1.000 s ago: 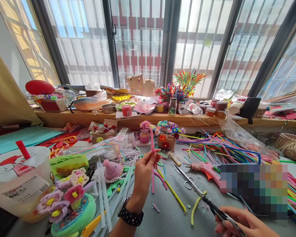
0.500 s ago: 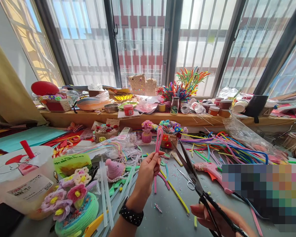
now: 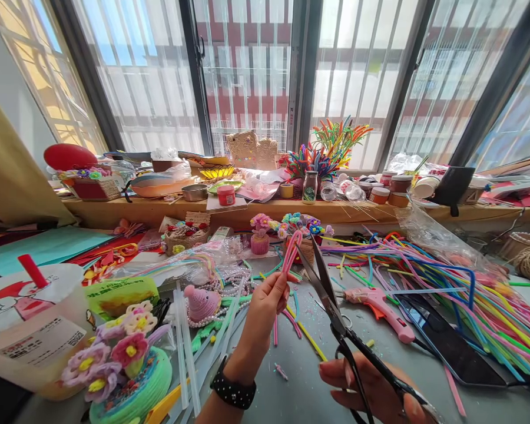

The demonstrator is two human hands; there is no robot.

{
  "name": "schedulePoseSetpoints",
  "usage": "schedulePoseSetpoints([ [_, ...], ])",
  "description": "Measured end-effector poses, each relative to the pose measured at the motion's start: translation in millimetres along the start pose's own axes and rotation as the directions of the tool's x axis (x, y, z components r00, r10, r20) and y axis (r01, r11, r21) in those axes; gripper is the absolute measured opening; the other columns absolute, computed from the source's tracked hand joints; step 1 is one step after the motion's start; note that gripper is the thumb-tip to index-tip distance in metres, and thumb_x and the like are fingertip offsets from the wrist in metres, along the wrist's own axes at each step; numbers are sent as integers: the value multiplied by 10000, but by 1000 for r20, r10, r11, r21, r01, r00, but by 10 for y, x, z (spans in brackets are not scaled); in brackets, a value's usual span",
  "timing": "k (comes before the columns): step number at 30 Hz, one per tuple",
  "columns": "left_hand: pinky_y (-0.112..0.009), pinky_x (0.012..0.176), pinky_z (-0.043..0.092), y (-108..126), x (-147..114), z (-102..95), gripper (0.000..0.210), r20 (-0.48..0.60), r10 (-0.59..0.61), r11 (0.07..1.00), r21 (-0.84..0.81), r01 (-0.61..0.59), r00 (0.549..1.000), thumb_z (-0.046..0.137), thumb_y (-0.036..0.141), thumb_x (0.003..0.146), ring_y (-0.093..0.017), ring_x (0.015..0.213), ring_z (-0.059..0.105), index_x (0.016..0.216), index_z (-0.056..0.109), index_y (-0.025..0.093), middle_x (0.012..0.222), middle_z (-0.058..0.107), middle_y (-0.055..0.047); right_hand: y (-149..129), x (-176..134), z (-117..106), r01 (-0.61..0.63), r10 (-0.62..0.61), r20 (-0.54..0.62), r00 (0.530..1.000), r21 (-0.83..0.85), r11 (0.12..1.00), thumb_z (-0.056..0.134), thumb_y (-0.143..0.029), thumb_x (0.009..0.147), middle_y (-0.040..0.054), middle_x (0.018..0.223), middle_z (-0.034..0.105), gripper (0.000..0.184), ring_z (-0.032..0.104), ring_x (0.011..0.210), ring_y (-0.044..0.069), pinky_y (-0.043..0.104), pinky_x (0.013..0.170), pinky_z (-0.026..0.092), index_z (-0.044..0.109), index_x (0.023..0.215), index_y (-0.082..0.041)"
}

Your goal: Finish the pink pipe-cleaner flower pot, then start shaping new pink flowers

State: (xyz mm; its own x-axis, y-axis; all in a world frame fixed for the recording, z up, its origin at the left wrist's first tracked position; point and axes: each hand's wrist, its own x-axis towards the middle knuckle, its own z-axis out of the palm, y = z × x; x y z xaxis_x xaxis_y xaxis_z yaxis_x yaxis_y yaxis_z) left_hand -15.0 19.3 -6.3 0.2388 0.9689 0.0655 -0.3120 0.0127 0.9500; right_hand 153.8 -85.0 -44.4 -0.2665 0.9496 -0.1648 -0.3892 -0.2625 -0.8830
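My left hand (image 3: 265,303) is closed in a pinch around a bundle of bent pink pipe cleaners (image 3: 291,253), whose loops stick up above the fingers. In my right hand (image 3: 371,386) is a large pair of black scissors (image 3: 331,300), fingers in the handles. Its blades are spread, and their tips point up close to the right side of the pink loops; whether they touch I cannot tell. Below the left hand, cut pink and yellow pipe cleaners (image 3: 309,333) lie on the grey table (image 3: 304,388).
Right of the scissors lie a pink glue gun (image 3: 380,312), a phone (image 3: 450,341) and a heap of coloured pipe cleaners (image 3: 503,318). On the left stand a drink cup (image 3: 39,335), a pipe-cleaner flower cake (image 3: 132,377) and clear glue sticks (image 3: 183,347).
The scissors have moved left and up, bringing their tips close to the pink loops. The loops now lean more to the right. The view has shifted slightly.
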Motion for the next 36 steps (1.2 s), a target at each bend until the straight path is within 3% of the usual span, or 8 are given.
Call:
schedulePoseSetpoints([
  [3,-224,466,146,-26,-7,10,327,60,14,999,51,-17,998,575,474,712,-55,464,229,717,598,147,526,345,63,-13,61,8,-2,2,1,1000,12,1000,670,-636,523,135,1008,684,475,576,1034,335,474,904,411,647,659,-182],
  [8,-229,471,192,-57,-18,9,291,197,70,968,224,-115,978,502,415,784,-77,479,277,720,625,159,518,363,50,-41,81,-18,191,-192,36,981,19,981,661,-697,438,131,1128,628,612,493,1139,338,465,926,389,647,802,-205],
  [14,-229,543,289,-22,-70,31,298,335,116,876,409,-255,935,436,346,832,-104,548,388,714,651,175,550,416,28,-76,142,-33,170,-174,61,983,53,984,654,-645,537,108,1111,631,488,483,1153,297,443,972,335,639,763,-213],
  [18,-229,551,297,-19,-80,41,295,350,154,809,492,-321,924,420,309,842,-108,549,400,712,646,172,549,424,27,11,212,8,121,-143,160,977,142,982,647,-594,602,52,725,674,437,638,791,209,403,921,382,639,818,-215],
  [20,-229,553,302,-25,-79,39,298,352,165,795,506,-336,921,413,307,846,-111,545,403,717,646,172,546,426,26,36,203,24,146,-169,193,967,128,981,641,-631,573,-2,587,609,506,587,544,146,384,887,407,633,862,-215],
  [27,-230,552,303,-21,-94,42,305,355,183,784,510,-354,917,414,309,845,-120,537,407,729,666,181,537,440,17,-52,-7,108,335,-341,-28,940,-128,933,555,-710,549,36,630,583,624,458,458,123,293,562,463,634,872,-182],
  [33,-234,553,301,-18,-90,37,308,344,165,809,489,-326,924,417,322,840,-124,536,400,731,671,184,543,440,13,-46,39,106,292,-322,-163,933,-183,939,526,-512,758,-49,322,345,367,395,382,111,263,505,436,497,558,-204],
  [36,-233,556,306,-35,-69,28,299,310,156,826,480,-296,938,424,319,834,-122,543,408,730,667,180,544,434,18,-50,17,4,354,-398,-212,893,-215,910,507,-470,789,-51,330,361,313,385,388,105,241,482,425,542,645,-195],
])
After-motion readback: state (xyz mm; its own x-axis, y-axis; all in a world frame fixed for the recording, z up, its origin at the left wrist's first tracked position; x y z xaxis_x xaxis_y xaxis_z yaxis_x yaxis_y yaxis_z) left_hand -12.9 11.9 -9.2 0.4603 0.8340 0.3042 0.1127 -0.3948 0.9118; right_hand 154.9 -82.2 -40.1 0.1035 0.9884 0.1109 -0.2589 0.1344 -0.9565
